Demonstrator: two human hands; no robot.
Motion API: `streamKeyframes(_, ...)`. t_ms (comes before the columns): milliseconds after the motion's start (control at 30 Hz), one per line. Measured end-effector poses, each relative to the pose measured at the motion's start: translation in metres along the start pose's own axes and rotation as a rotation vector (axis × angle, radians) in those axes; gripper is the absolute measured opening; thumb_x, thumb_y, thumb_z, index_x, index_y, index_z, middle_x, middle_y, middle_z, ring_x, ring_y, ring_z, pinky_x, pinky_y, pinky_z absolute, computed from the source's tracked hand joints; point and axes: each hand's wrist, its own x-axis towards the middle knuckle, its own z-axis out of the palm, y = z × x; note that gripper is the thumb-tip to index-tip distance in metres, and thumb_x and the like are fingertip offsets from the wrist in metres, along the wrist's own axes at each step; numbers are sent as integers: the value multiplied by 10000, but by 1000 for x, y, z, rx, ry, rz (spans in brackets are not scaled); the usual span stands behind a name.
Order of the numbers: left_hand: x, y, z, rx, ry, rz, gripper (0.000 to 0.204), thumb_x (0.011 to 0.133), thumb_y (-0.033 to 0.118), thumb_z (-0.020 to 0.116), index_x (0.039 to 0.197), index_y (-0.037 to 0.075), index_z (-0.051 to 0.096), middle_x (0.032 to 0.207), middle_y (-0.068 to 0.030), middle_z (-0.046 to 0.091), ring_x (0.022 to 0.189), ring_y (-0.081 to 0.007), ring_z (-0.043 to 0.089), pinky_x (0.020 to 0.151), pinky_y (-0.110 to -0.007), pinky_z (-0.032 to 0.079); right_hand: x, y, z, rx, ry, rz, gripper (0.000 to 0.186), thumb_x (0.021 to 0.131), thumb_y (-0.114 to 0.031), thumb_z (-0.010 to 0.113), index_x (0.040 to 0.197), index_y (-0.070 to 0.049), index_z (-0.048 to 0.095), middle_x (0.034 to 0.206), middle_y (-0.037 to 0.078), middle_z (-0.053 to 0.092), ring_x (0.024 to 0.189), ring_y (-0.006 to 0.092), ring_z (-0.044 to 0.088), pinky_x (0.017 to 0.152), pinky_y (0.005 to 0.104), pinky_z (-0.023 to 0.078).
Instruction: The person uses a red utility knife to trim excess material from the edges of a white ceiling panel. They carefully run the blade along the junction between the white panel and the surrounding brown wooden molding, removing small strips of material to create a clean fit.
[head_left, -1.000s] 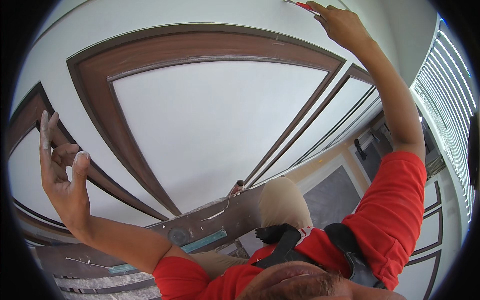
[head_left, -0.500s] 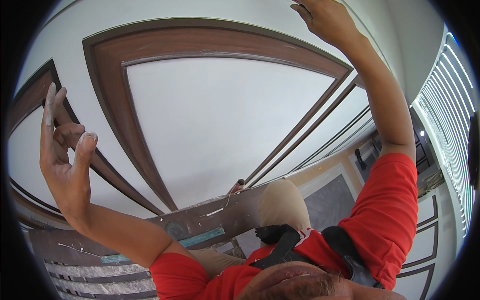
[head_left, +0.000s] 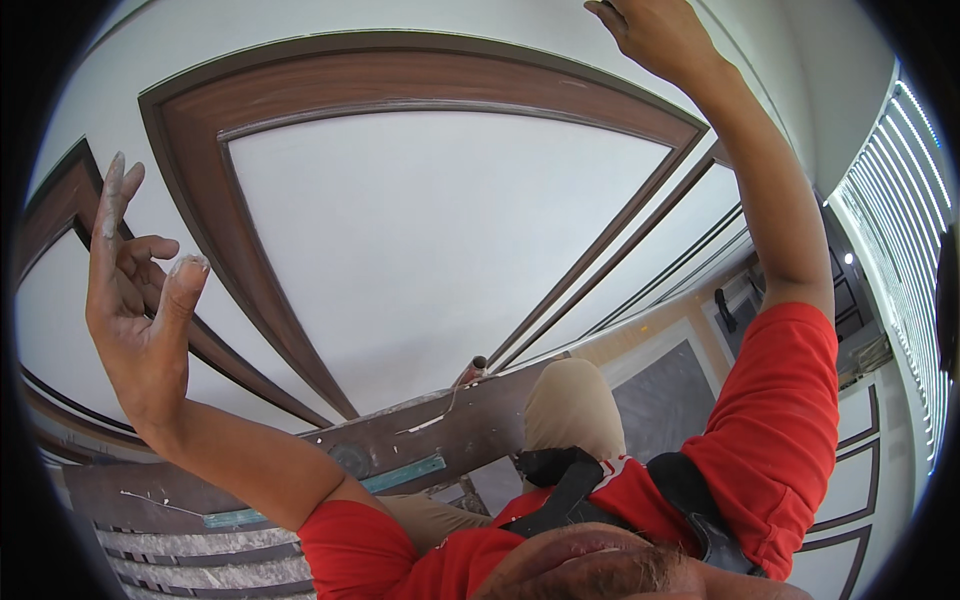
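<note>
My left hand (head_left: pixel 140 290) is raised at the left with its fingers apart and nothing in it. White paste or dust coats its thumb tip and fingers. It is in front of a narrower brown-framed panel (head_left: pixel 62 205). At the upper edge, my right hand (head_left: pixel 665 40) is lifted high against the white wall, its thumb and fingers bent together. A small dark bit shows by the thumb, but the picture edge cuts off whatever is held. Between my hands is a large white panel (head_left: pixel 450 220) within a brown wood-look frame (head_left: pixel 350 85).
Below me lies a dusty dark board (head_left: pixel 400 445) with a teal strip (head_left: pixel 405 473) and white crumbs on it. A reddish-brown tube (head_left: pixel 472 371) stands by the wall foot. Slatted, whitish-streaked boards (head_left: pixel 200 545) are at lower left. Bright striped lights (head_left: pixel 900 200) run along the right.
My left hand has shifted slightly right and its fingers have spread a little. My right hand has moved slightly up, farther out of the picture. The view has shifted a little.
</note>
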Motion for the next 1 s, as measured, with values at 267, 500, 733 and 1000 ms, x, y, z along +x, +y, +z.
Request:
streamKeyframes(267, 5, 0, 25, -7, -12, 2, 799, 844, 339, 790, 1532, 68, 485, 1482, -138, 571, 892, -111, 588, 774, -247, 550, -11, 20, 15, -29, 14, 28, 465, 1072, -297, 509, 1500, -120, 472, 1074, 222, 707, 887, 367, 704, 794, 472, 580)
streamKeyframes(500, 10, 7, 45, -29, 4, 11, 884, 740, 406, 853, 1493, 67, 539, 1419, -153, 624, 825, -116, 613, 664, -225, 497, -16, 31, 27, -82, 42, 16, 459, 1065, -280, 528, 1487, -108, 479, 1025, 229, 708, 825, 367, 704, 732, 472, 579)
streamKeyframes(733, 13, 10, 61, -26, -10, 41, 946, 707, 491, 850, 1493, 69, 539, 1418, -157, 627, 838, -110, 620, 680, -212, 489, -18, 40, 39, -28, -42, 144, 447, 1078, -285, 507, 1489, -112, 467, 961, 206, 712, 773, 335, 701, 690, 462, 572)
streamKeyframes(1000, 16, 17, 74, -23, -47, 99, 1109, 624, 659, 857, 1495, 54, 532, 1421, -161, 625, 829, -109, 612, 661, -222, 467, -29, 61, 44, -72, -107, 176, 458, 1081, -300, 504, 1505, -141, 442, 972, 198, 707, 760, 320, 691, 685, 452, 570)
